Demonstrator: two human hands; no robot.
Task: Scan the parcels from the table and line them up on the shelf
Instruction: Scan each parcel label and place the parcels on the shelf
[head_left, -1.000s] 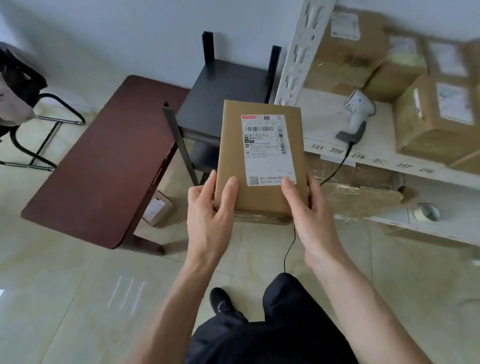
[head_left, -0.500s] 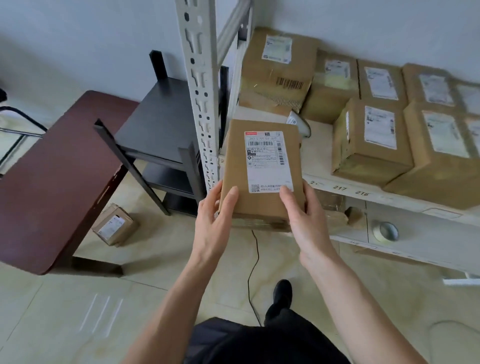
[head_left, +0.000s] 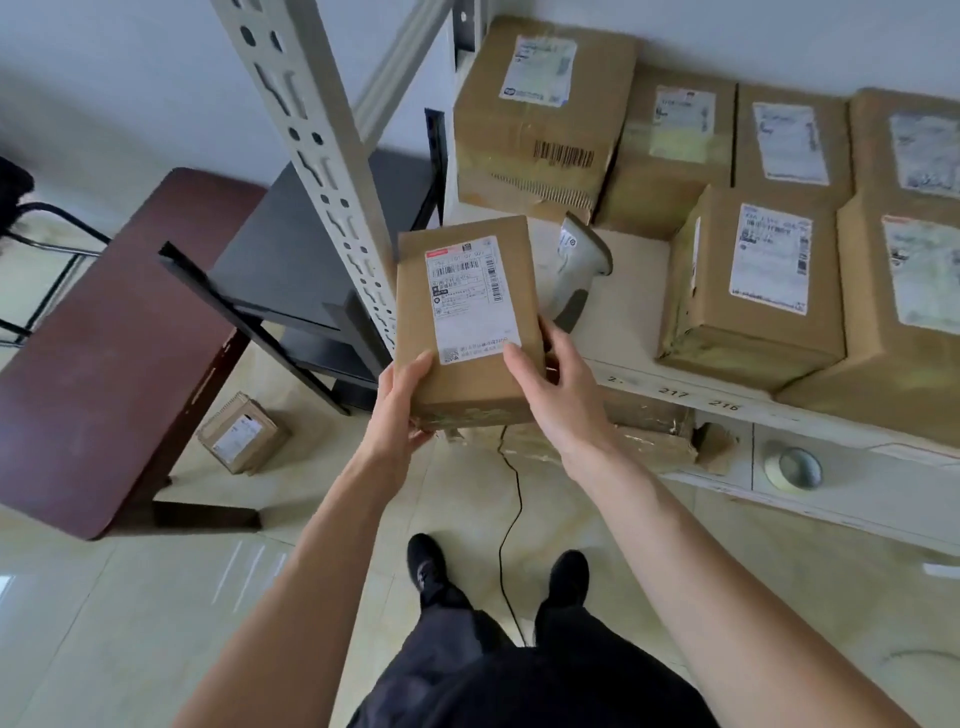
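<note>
Both hands clasp the parcel's near end: my left hand (head_left: 402, 410), my right hand (head_left: 556, 395). I judge the parcel (head_left: 467, 322) light and stiff; side grips look safest for shelving.

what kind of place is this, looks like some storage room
Likely a small parcel pickup or sorting room: labelled cardboard parcels are lined up on a metal shelf with numbered slot tags, and a handheld barcode scanner lies beside them.
</note>
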